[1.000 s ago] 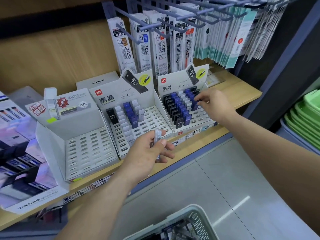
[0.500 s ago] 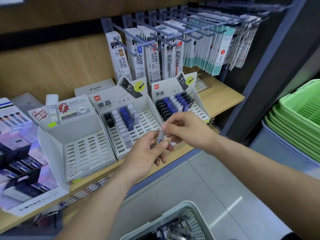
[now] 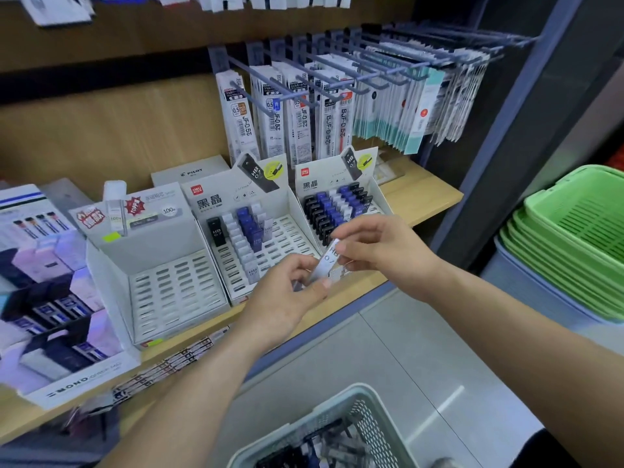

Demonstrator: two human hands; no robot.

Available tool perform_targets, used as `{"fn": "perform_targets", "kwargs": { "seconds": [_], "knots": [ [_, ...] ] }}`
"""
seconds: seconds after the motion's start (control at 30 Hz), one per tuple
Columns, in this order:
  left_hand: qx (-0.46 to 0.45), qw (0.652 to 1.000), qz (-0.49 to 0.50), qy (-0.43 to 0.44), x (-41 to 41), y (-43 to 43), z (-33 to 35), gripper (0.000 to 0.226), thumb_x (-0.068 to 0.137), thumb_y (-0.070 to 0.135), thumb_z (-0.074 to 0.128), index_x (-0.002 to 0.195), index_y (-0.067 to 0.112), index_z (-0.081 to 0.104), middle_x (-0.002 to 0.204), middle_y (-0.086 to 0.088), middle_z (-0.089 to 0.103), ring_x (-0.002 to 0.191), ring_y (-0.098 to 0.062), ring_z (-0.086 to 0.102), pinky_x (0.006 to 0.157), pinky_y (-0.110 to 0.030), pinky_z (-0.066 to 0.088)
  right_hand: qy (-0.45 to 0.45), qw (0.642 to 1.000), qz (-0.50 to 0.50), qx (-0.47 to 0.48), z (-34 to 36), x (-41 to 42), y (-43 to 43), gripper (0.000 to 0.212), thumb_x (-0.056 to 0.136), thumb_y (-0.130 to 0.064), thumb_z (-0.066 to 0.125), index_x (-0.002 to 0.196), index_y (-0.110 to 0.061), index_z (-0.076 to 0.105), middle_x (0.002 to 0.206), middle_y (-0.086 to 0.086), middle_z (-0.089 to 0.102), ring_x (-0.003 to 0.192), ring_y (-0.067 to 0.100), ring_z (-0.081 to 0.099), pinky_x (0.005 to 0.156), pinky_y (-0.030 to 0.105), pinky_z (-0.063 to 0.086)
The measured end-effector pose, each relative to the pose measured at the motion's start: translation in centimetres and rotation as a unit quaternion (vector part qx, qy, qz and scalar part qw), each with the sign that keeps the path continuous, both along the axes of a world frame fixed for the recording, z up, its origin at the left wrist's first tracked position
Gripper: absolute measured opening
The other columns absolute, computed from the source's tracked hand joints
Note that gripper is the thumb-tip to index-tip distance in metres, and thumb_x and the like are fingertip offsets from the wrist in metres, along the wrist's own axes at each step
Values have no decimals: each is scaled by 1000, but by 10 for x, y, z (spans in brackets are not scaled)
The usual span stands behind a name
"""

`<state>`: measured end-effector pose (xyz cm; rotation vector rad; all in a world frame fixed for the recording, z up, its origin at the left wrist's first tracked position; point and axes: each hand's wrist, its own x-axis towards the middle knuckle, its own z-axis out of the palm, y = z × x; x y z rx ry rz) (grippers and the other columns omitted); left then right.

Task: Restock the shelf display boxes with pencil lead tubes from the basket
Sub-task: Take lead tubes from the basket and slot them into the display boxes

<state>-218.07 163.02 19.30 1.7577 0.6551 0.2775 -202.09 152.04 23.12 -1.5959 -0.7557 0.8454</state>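
A white lead tube marked HB 0.7 (image 3: 327,263) is held between both hands in front of the shelf edge. My left hand (image 3: 287,298) grips its lower end, and my right hand (image 3: 378,246) pinches its upper end. Behind them stand three white display boxes: an empty left box (image 3: 111,265), a middle box (image 3: 293,228) with black, white and blue tubes, and a right box (image 3: 378,197) holding black, blue and white tubes. The pale basket (image 3: 337,407) with more tubes sits at the bottom of the head view.
Refill packs (image 3: 304,119) hang on blue hooks above the boxes. A Mono box (image 3: 84,383) of lead cases fills the shelf's left end. Stacked green baskets (image 3: 574,238) stand at the right on a grey bin. Grey floor tiles lie below the shelf.
My right hand left the right box and came to the tube in my left hand, now pinching its top. The tube has tilted up between both hands.
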Motion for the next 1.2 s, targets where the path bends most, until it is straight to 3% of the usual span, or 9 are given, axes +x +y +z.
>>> {"fn": "perform_targets", "kwargs": {
  "seconds": [0.13,0.27,0.4,0.57,0.67,0.83,0.97,1.07,1.2],
  "knots": [
    [8,1000,17,-9,-1,2,2,6,97,22,64,101,26,61,92,2,72,51,7,53,60,-23,36,-10,1000,1,18,-7,5,1,16,88,-3,71,105,-2,70,86,16,73,75,21,69,74,30,60],
    [23,1000,12,7,4,2,-2,5,96,23,65,98,27,63,90,5,73,57,7,52,62,-24,37,-2,1000,10,25,-15,4,4,24,87,-1,73,110,-1,67,81,15,70,74,20,69,74,29,61],
    [22,999,18,39,12,2,-9,17,93,20,68,105,30,63,101,10,69,84,-4,61,74,-22,39,-22,1000,9,11,-23,10,2,18,86,-2,73,104,-3,70,85,18,71,75,21,67,77,34,59],
    [-3,997,38,69,15,3,-11,41,92,-3,46,103,33,61,99,16,70,63,1,55,64,-25,41,-46,998,-34,-13,-30,28,-8,15,90,-6,71,104,-7,71,95,19,74,79,26,68,76,33,60],
    [19,997,33,64,13,3,-11,41,97,-3,47,106,35,60,104,18,67,72,0,62,71,-28,47,-135,986,-77,-53,-36,48,-13,14,90,-15,73,104,-17,73,89,4,75,83,24,71,81,37,61],
    [28,998,39,49,9,7,-12,37,93,5,67,112,36,60,105,15,70,90,-11,72,78,-33,56,-219,960,-160,-65,-45,87,-3,11,92,-24,72,102,-28,72,89,-11,72,84,11,69,83,32,58],
    [-18,997,56,45,9,10,-9,43,86,-1,73,114,28,60,94,5,77,89,-10,73,78,-24,59,-272,949,-145,-66,-50,102,22,12,94,-21,69,105,-25,71,92,-17,66,87,1,63,80,21,52],
    [-29,997,64,40,7,12,-8,39,87,-1,73,112,26,62,91,6,78,93,-16,74,84,-32,59,-293,946,-117,-73,-57,105,39,15,94,-16,68,109,-17,72,93,-12,67,86,0,61,78,15,48],
    [-22,997,62,38,5,17,-8,27,91,4,69,108,23,65,89,8,78,89,-14,74,84,-28,56,-326,936,-108,-82,-64,107,49,15,95,-14,66,108,-17,72,97,-6,69,89,7,63,72,8,43]
  ]
}}
